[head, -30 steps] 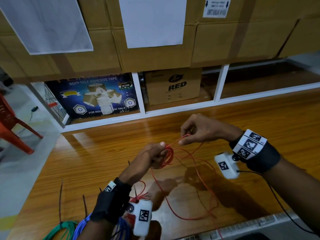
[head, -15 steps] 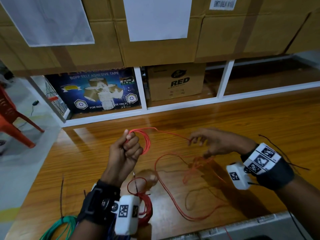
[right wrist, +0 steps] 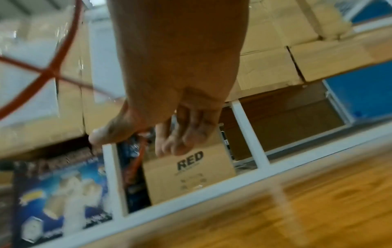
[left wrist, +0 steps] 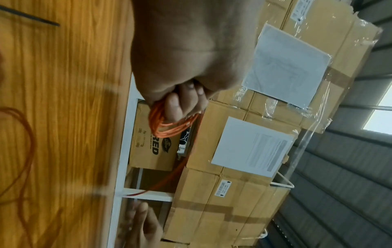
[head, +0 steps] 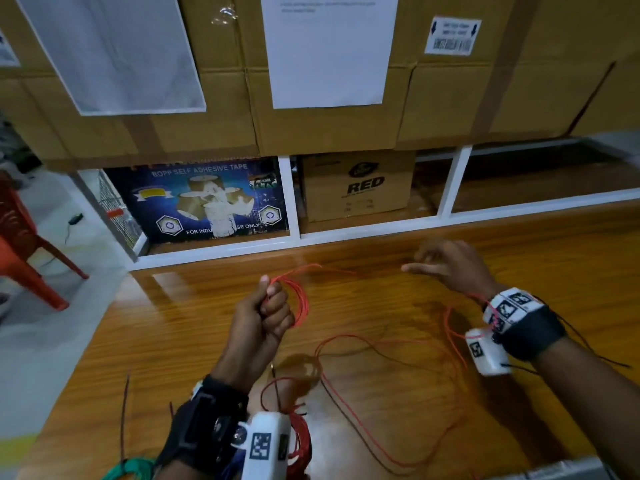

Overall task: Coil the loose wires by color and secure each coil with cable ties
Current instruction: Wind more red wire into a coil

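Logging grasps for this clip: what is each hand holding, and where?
Left hand grips the red wire coil at one side of its loops. Whether the right hand pinches the strand cannot be told.

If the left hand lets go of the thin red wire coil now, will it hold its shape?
Probably not. The thin red wire coil shows no tie and only the left hand grips it, so its loops would likely spring apart. The loose tail lies in floppy curves on the wooden tabletop, suggesting light, limp wire.

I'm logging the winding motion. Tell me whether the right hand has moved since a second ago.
Yes. The right hand has swung rightward, away from the left hand, from below the RED box to below the white shelf post.
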`<state>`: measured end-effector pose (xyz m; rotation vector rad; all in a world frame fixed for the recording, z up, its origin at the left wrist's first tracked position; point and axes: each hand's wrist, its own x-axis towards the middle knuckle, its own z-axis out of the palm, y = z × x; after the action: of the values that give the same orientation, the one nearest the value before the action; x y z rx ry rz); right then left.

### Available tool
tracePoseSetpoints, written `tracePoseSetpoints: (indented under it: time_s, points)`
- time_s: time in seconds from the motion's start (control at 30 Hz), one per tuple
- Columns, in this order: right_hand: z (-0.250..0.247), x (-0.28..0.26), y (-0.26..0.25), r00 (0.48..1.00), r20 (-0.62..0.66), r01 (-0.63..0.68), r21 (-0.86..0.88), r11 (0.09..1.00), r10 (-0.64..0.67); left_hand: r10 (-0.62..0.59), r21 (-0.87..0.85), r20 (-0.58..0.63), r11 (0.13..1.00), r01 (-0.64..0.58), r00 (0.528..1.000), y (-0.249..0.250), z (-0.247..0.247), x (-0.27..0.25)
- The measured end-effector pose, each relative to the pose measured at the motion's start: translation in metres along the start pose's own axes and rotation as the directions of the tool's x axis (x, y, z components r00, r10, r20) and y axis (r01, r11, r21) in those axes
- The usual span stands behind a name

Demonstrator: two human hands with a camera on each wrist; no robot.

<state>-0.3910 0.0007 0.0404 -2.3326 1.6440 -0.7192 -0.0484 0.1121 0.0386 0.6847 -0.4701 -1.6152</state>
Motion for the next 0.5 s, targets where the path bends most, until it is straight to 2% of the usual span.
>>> tracePoseSetpoints:
  time_s: [0.07,0.13,0.2,0.3,0.4,0.5]
  points:
    - [-0.006,0.008,-0.018,0.984,0.177,-0.024,0.134,0.991,0.0,-0.011,0.085,-0.018,0.996,0.012,1.0,-0.001,0.005,0.005]
    - [-0.014,0.015,-0.04,0.968,0.242,0.01,0.244,0.97,-0.07,-0.005,0.165,-0.044,0.986,0.013,0.999,0.0,0.008,0.012]
    - [-0.028,0.019,-0.06,0.967,0.235,0.012,0.354,0.935,-0.102,0.014,0.235,-0.055,0.972,-0.001,0.998,0.005,0.01,0.018]
    - [-0.049,0.017,-0.09,0.976,0.205,-0.045,0.537,0.842,-0.079,0.056,0.363,-0.031,0.931,-0.041,0.998,0.016,0.01,0.021]
    - [-0.055,0.008,-0.123,0.975,0.195,-0.032,0.588,0.808,-0.103,0.072,0.476,0.025,0.876,-0.075,0.997,0.025,0.019,0.02]
    - [-0.036,-0.005,-0.155,0.977,0.201,-0.066,0.575,0.816,-0.063,0.074,0.574,0.096,0.811,-0.116,0.993,0.027,0.031,0.015]
